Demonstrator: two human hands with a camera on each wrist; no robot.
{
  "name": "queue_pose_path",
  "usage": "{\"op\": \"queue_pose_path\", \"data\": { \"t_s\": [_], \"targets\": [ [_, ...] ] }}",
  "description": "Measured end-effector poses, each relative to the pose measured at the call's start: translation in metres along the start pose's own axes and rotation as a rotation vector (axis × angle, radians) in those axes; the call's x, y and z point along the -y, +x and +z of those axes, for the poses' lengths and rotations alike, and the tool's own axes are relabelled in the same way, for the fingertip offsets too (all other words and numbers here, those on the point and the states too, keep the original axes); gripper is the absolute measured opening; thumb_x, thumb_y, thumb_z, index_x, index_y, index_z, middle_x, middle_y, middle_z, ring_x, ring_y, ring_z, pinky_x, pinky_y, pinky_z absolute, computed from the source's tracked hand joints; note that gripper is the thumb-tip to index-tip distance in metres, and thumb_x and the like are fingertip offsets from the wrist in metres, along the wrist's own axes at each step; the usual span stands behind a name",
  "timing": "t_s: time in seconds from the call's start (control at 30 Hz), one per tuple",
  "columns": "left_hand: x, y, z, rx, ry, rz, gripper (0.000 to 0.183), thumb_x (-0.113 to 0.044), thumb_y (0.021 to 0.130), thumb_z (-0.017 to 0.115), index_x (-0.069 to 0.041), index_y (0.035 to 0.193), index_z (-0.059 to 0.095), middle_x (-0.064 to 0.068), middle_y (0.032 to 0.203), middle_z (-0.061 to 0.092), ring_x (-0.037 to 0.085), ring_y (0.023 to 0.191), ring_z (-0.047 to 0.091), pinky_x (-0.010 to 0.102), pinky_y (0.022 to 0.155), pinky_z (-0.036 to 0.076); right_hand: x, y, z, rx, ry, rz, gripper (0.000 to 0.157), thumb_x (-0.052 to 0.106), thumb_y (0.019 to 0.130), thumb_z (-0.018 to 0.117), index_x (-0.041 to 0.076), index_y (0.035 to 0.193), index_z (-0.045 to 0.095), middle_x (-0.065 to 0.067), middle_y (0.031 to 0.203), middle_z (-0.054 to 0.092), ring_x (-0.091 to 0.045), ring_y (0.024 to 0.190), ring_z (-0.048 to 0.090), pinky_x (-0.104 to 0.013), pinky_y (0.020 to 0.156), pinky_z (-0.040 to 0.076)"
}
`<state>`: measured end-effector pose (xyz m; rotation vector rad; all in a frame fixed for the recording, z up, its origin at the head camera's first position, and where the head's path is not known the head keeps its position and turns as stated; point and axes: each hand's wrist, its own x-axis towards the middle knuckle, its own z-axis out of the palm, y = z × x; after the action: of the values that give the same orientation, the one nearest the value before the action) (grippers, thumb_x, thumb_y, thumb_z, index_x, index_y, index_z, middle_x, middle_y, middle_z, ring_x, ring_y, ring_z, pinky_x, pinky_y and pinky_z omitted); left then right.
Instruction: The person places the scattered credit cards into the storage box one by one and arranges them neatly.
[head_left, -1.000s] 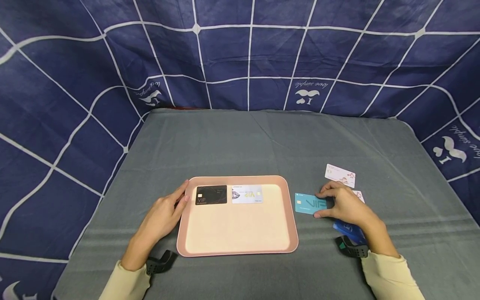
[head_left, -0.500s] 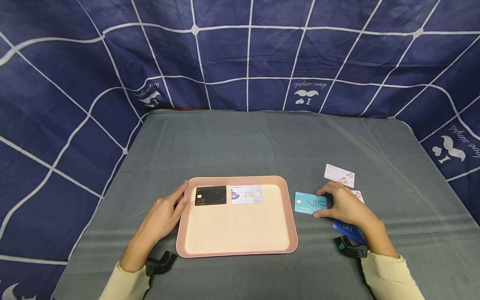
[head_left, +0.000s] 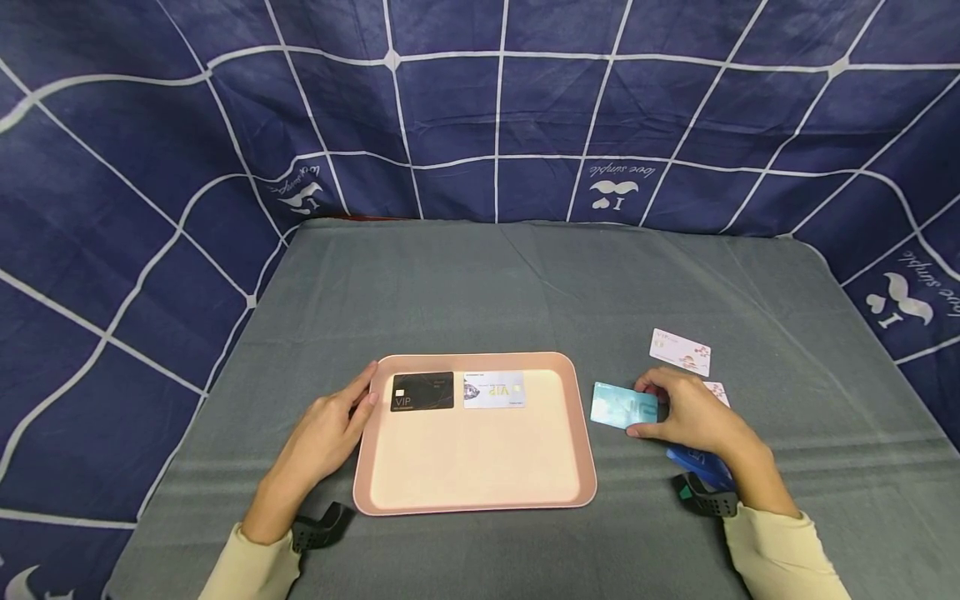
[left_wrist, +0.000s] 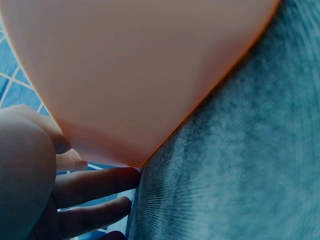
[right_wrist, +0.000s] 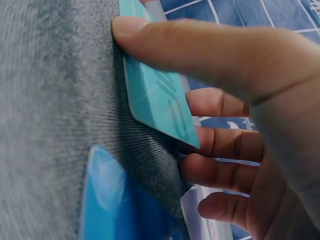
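In the head view my right hand (head_left: 690, 408) pinches a teal VIP card (head_left: 622, 406) by its long edges, just right of the tray. The right wrist view shows the thumb on one edge of that teal card (right_wrist: 162, 97) and fingers at the opposite edge. My left hand (head_left: 322, 437) touches the left rim of a pink tray (head_left: 480, 511), its fingers fairly straight. Inside the tray, a black VIP card (head_left: 422, 392) and a silver VIP card (head_left: 493, 389) lie side by side along the far edge.
A white-pink card (head_left: 680, 351) lies beyond my right hand. Another pale card (head_left: 717, 392) and a blue card (head_left: 701, 463) are partly hidden by that hand. Grey cloth (head_left: 480, 283) covers the table, and a navy checked curtain (head_left: 450, 108) hangs behind.
The teal card has tilted slightly in my right hand, and glare now washes out its lettering. My left hand and the tray stay put.
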<state>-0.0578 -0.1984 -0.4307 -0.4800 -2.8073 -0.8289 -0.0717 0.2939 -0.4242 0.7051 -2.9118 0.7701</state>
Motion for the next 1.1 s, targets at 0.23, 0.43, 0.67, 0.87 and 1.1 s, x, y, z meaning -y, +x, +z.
{"op": "queue_pose_path", "data": {
  "t_s": [0.23,0.43,0.67,0.87,1.1],
  "targets": [
    [0.0,0.0,0.0,-0.006,0.012,0.009,0.046,-0.013,0.1,0.058,0.003,0.142,0.05,0.028,0.12,0.064,0.039,0.095,0.067,0.057,0.078,0.049,-0.001,-0.001,0.002,-0.016,-0.021,-0.021,0.046,0.032,0.06,0.095,0.015,0.091,0.066,0.012,0.078,0.055,-0.005,0.068,0.049,-0.026,0.061,0.041],
    [-0.001,0.0,0.0,0.002,0.019,-0.001,0.046,-0.015,0.1,0.058,0.002,0.143,0.05,0.027,0.115,0.066,0.032,0.083,0.065,0.056,0.075,0.049,-0.001,-0.002,0.002,-0.004,-0.028,-0.033,0.05,0.034,0.061,0.095,0.012,0.097,0.069,0.009,0.083,0.056,-0.007,0.074,0.051,-0.029,0.065,0.045],
    [-0.001,0.0,0.0,0.002,0.017,-0.009,0.047,-0.015,0.1,0.058,0.002,0.143,0.05,0.028,0.119,0.064,0.04,0.095,0.067,0.058,0.078,0.049,0.0,-0.004,-0.001,0.014,-0.018,-0.007,0.057,0.039,0.056,0.097,0.009,0.098,0.072,0.008,0.084,0.057,-0.008,0.075,0.053,-0.029,0.066,0.047],
    [-0.002,0.0,0.0,0.012,0.017,-0.018,0.047,-0.015,0.101,0.058,0.002,0.144,0.049,0.028,0.12,0.064,0.038,0.095,0.067,0.057,0.078,0.05,0.003,-0.005,-0.01,0.059,-0.019,0.039,0.057,0.039,0.057,0.097,0.002,0.096,0.076,0.007,0.084,0.06,-0.007,0.071,0.05,-0.026,0.061,0.043],
    [-0.002,0.0,0.0,0.024,0.017,-0.035,0.048,-0.016,0.101,0.057,0.002,0.144,0.048,0.026,0.114,0.066,0.029,0.081,0.063,0.053,0.074,0.05,0.003,-0.004,-0.009,0.068,-0.026,0.018,0.05,0.031,0.057,0.097,0.003,0.092,0.076,0.007,0.083,0.061,-0.007,0.071,0.052,-0.027,0.062,0.046]
  ]
}}
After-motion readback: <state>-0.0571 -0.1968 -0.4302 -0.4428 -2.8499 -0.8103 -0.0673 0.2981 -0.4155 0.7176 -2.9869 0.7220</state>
